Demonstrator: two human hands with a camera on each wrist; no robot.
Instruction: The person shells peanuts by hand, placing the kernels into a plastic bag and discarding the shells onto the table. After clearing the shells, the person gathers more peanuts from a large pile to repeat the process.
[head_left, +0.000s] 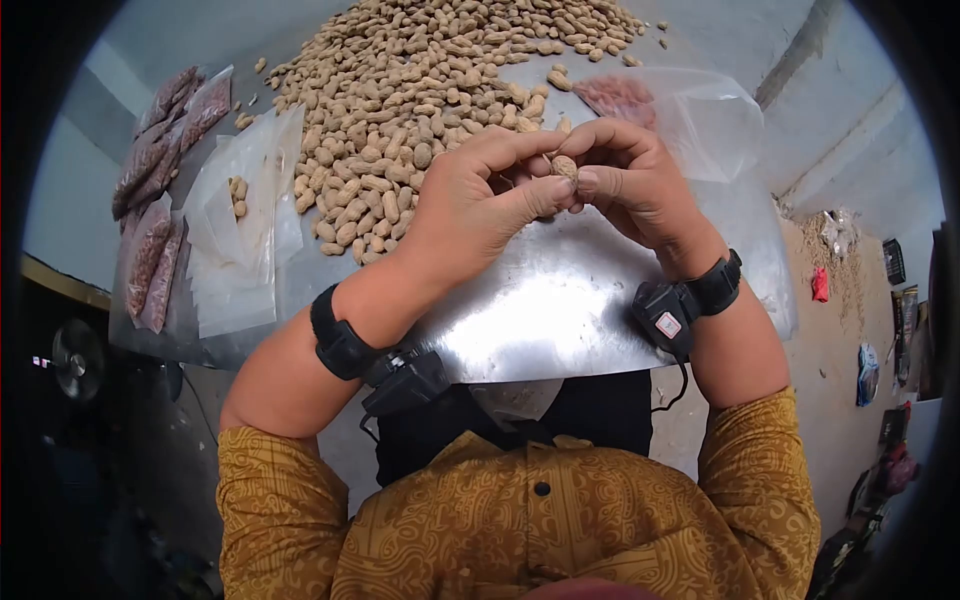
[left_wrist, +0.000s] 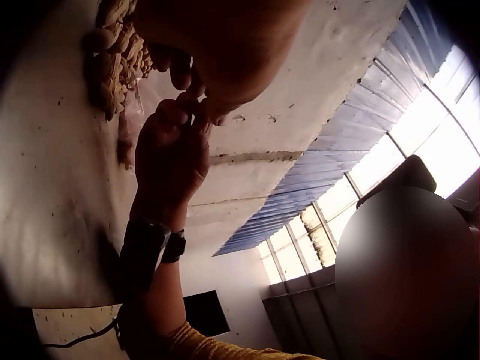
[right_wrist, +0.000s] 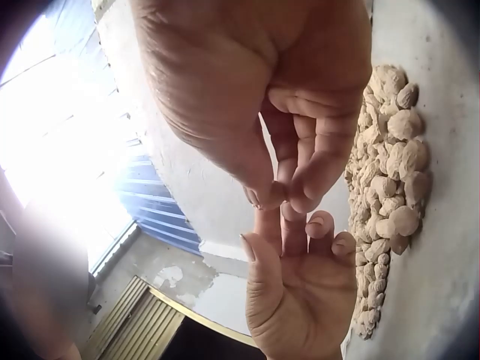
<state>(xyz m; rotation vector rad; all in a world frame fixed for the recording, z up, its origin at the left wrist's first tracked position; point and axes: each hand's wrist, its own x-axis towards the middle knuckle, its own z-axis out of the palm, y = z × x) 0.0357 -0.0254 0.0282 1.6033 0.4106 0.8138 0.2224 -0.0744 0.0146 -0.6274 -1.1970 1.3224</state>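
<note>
A peanut in its shell [head_left: 563, 167] is between my two hands, over the near edge of the heap of peanuts [head_left: 400, 110]. My left hand [head_left: 480, 195] holds it from the left, thumb tip against the shell and fingers curled behind. From the other side, the thumb and forefinger of my right hand [head_left: 635, 185] pinch it. In the right wrist view the fingertips of the right hand [right_wrist: 300, 112] meet those of the left hand [right_wrist: 300, 300], and the peanut is hidden. The left wrist view shows the hands dark, tips together.
Filled bags of reddish kernels [head_left: 150, 250] lie at the table's left, beside flat clear plastic bags [head_left: 235, 240] with a few peanuts on top. Behind my right hand lies an open clear bag [head_left: 710, 120] with pink kernels [head_left: 615, 98]. The metal table [head_left: 540, 320] ends near my body.
</note>
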